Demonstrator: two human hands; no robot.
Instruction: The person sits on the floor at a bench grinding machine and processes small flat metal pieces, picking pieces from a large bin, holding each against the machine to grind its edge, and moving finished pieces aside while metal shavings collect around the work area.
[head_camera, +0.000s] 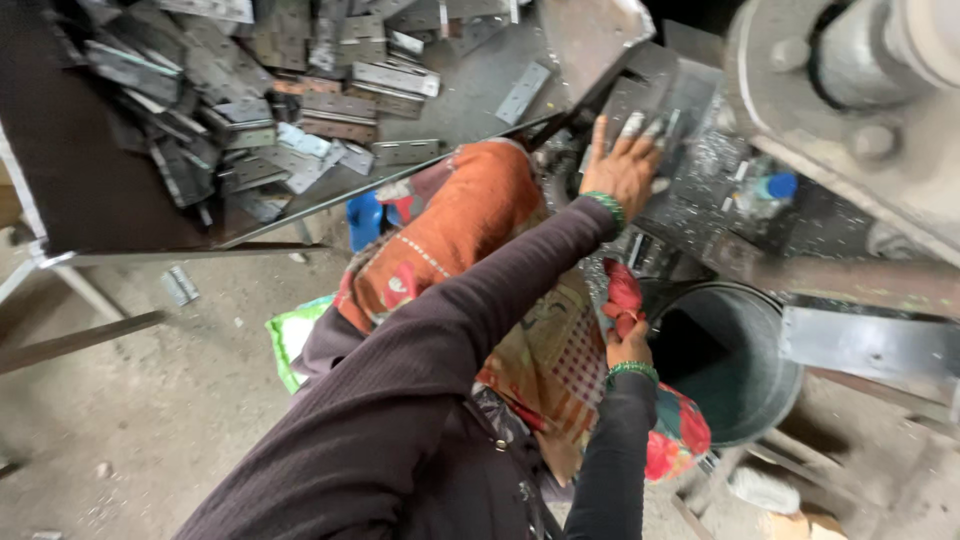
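Left hand: left hand (622, 165) reaches forward and up, fingers (632, 124) spread flat on a dark flat metal plate (660, 100); not closed around anything; green beaded bangle (607, 207) on the wrist; dark ribbed sleeve (440, 360) covers the arm
Plate position: lies on the grey machine bed (700, 215), at the lower lip of the tray; bed strewn with pale metal chips
Right hand: right hand (628, 345) low, near the body; fingers closed on a red crumpled cloth (622, 295); second green bangle at this wrist
Bucket: round grey metal bucket (725, 360) just right of the right hand, open top, dark inside
Tray: large dark sheet-metal tray (80, 170) upper left, tilted; holds a heap of grey hinge-like metal plates (300, 110)
Lap: orange patterned fabric (470, 220) over the knees, between the tray and the arms
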